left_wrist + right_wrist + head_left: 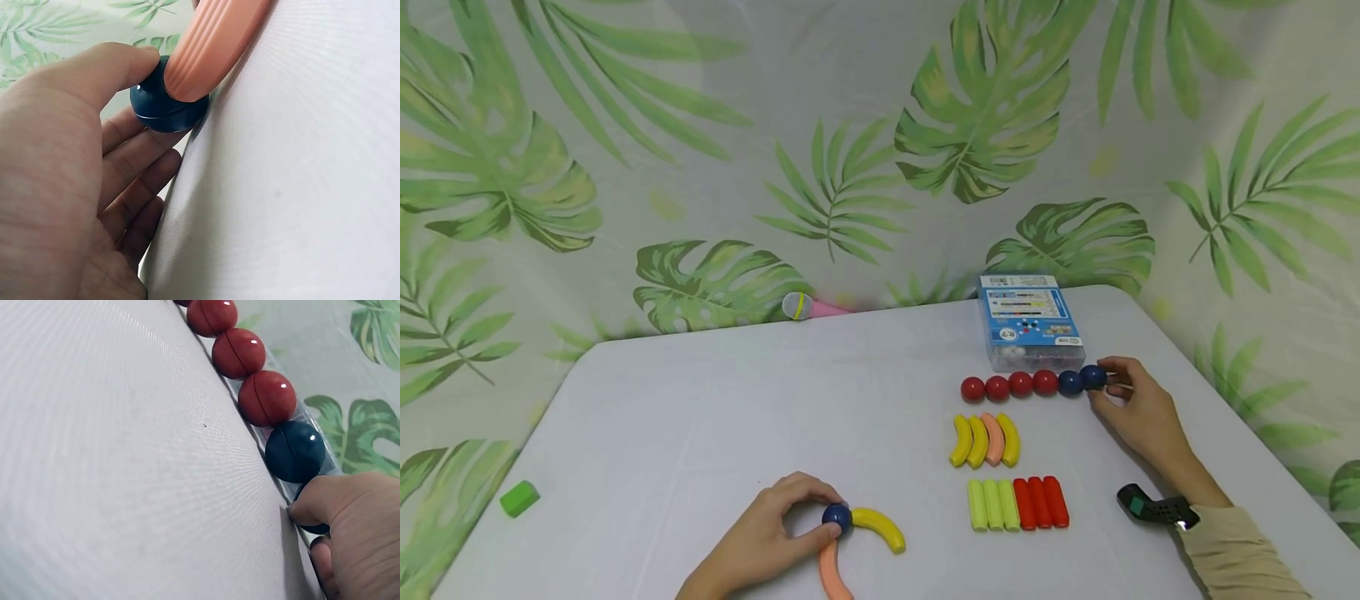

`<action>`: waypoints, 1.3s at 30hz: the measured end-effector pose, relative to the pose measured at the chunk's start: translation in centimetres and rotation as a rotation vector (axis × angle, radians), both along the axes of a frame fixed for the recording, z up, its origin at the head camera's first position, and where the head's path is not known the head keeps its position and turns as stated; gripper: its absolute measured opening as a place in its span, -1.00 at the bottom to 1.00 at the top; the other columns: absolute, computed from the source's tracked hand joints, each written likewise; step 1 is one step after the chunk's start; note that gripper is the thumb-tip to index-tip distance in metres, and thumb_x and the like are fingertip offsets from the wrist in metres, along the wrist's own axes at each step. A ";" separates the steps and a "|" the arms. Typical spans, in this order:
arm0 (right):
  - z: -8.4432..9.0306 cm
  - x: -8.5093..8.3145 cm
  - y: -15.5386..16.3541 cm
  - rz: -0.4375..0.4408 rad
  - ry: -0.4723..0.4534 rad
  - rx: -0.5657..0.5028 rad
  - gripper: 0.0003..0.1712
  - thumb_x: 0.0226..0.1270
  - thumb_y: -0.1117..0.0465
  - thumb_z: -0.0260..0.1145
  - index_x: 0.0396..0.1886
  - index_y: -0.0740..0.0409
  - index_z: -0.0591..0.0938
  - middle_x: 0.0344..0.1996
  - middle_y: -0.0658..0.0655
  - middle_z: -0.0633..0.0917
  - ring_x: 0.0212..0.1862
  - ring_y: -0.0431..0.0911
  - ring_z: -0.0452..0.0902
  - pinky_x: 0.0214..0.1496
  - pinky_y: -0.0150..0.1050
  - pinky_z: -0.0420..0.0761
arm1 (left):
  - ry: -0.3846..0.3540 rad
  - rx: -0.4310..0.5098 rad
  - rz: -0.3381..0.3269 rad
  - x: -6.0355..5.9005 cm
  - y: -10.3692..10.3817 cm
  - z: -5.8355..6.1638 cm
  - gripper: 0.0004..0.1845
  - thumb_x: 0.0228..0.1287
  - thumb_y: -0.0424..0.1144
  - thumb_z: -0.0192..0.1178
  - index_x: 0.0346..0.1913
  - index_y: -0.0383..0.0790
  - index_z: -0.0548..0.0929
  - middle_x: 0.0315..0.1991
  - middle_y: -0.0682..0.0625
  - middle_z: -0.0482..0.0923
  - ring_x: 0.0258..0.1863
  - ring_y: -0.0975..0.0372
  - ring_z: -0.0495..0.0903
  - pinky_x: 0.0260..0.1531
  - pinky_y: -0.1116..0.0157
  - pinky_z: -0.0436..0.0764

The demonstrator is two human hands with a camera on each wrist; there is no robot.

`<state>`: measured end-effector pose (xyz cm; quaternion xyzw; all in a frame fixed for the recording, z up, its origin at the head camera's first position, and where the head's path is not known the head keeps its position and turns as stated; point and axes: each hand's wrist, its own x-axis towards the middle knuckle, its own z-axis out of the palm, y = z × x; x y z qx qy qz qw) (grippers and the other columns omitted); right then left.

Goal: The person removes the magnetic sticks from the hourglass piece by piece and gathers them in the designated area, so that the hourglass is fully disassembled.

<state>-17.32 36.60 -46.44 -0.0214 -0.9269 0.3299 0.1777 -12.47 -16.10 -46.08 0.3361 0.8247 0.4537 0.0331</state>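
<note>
My left hand pinches a dark blue ball between thumb and fingers, low over the white table. A curved yellow piece extends from the ball's right side, and a curved salmon-pink piece from its lower side; the left wrist view shows the pink piece meeting the ball. At the far right, my right hand has thumb and fingers around the end blue ball of a row. Beside that ball sit another blue ball and several red balls.
Behind the row lies a clear box with a blue label. Nearer are curved yellow and pink pieces, light green sticks and red sticks. A green block sits far left; a toy microphone is at the back edge.
</note>
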 end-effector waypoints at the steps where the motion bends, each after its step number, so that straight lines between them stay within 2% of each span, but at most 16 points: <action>1: 0.0 0.0 0.0 0.001 0.002 0.003 -0.42 0.37 0.29 0.37 0.33 0.32 0.43 0.10 0.46 0.61 0.01 0.30 0.64 -0.11 -0.86 0.26 | 0.002 -0.002 0.000 0.0 0.0 0.0 -0.78 0.37 -0.04 0.39 0.03 0.25 0.67 -0.05 0.31 0.66 -0.01 0.35 0.62 0.08 0.32 0.58; 7: 0.1 0.0 -0.2 0.012 0.019 0.003 -0.40 0.34 0.34 0.38 0.33 0.34 0.44 0.10 0.46 0.61 0.01 0.29 0.63 -0.08 -0.87 0.24 | 0.003 -0.019 0.008 -0.1 -0.1 0.3 -0.78 0.38 -0.02 0.38 0.02 0.26 0.67 -0.05 0.32 0.66 -0.01 0.36 0.62 0.08 0.31 0.58; 10: 0.2 -0.1 -0.3 0.032 0.033 0.006 -0.38 0.29 0.41 0.35 0.34 0.36 0.43 0.15 0.45 0.58 0.09 0.29 0.57 -0.04 -0.85 0.22 | -0.010 -0.028 0.015 -0.1 -0.1 0.4 -0.79 0.38 0.00 0.38 0.02 0.26 0.67 -0.05 0.33 0.66 0.00 0.36 0.62 0.09 0.31 0.58; 14: 0.4 -0.2 -0.4 0.061 0.057 0.018 -0.34 0.20 0.48 0.29 0.35 0.37 0.43 0.23 0.45 0.53 0.17 0.33 0.48 0.00 -0.71 0.27 | -0.025 -0.025 0.014 -0.1 -0.1 0.5 -0.79 0.38 0.00 0.37 0.02 0.26 0.67 -0.05 0.33 0.66 0.00 0.36 0.62 0.10 0.32 0.57; 18: 0.5 0.0 -0.6 0.046 0.081 0.010 -0.35 0.22 0.49 0.24 0.36 0.36 0.44 0.25 0.45 0.51 0.18 0.35 0.47 0.01 -0.58 0.32 | -0.014 -0.010 -0.002 0.0 -0.2 0.5 -0.79 0.38 -0.03 0.37 0.03 0.23 0.67 -0.05 0.31 0.66 -0.01 0.35 0.62 0.09 0.32 0.57; 23: 0.9 0.1 -1.6 0.004 0.201 -0.034 -0.43 0.26 0.51 0.19 0.30 0.34 0.51 0.20 0.40 0.55 0.19 0.25 0.43 0.03 -0.68 0.25 | -0.015 -0.015 -0.004 0.1 -0.2 0.2 -0.77 0.39 -0.02 0.37 0.05 0.23 0.66 -0.03 0.32 0.66 0.00 0.35 0.61 0.09 0.31 0.57; 25: 1.4 0.1 -2.5 0.022 0.265 -0.036 -0.46 0.25 0.53 0.19 0.26 0.34 0.54 0.17 0.37 0.58 0.16 0.19 0.43 0.04 -0.69 0.24 | -0.011 -0.023 -0.001 0.2 -0.3 -0.1 -0.75 0.39 -0.01 0.36 0.08 0.23 0.66 -0.01 0.33 0.66 0.02 0.35 0.61 0.11 0.31 0.57; 28: 2.5 0.1 -4.1 0.096 0.337 0.009 -0.46 0.21 0.57 0.24 0.22 0.34 0.56 0.13 0.34 0.60 0.12 0.14 0.43 0.09 -0.65 0.27 | 0.016 -0.027 -0.008 0.1 -0.3 -0.3 -0.74 0.40 -0.02 0.36 0.10 0.23 0.67 0.01 0.32 0.66 0.03 0.35 0.61 0.11 0.29 0.57; 31: 3.5 0.4 -6.2 0.198 0.369 0.089 -0.42 0.13 0.59 0.36 0.20 0.32 0.56 0.12 0.28 0.63 0.14 0.12 0.44 0.19 -0.66 0.24 | 0.043 -0.015 -0.022 0.0 -0.2 -0.4 -0.73 0.40 -0.05 0.36 0.11 0.21 0.70 0.00 0.31 0.66 0.02 0.33 0.61 0.08 0.29 0.57; 35: 4.6 1.3 -9.2 0.324 0.351 0.192 -0.39 0.05 0.54 0.50 0.16 0.23 0.61 0.11 0.15 0.65 0.19 0.05 0.47 0.30 -0.71 0.17 | 0.065 0.012 -0.057 -0.1 -0.2 -0.4 -0.72 0.40 -0.10 0.36 0.13 0.14 0.72 0.00 0.28 0.68 0.02 0.31 0.61 0.07 0.29 0.58; 39: 5.2 2.8 -12.6 0.452 0.297 0.244 -0.46 0.11 0.41 0.55 0.12 0.05 0.67 0.11 -0.03 0.65 0.20 -0.10 0.48 0.31 -0.64 0.32 | 0.091 0.004 -0.084 -0.2 -0.3 -0.2 -0.70 0.42 -0.13 0.34 0.17 0.10 0.72 0.02 0.27 0.68 0.04 0.32 0.59 0.09 0.29 0.59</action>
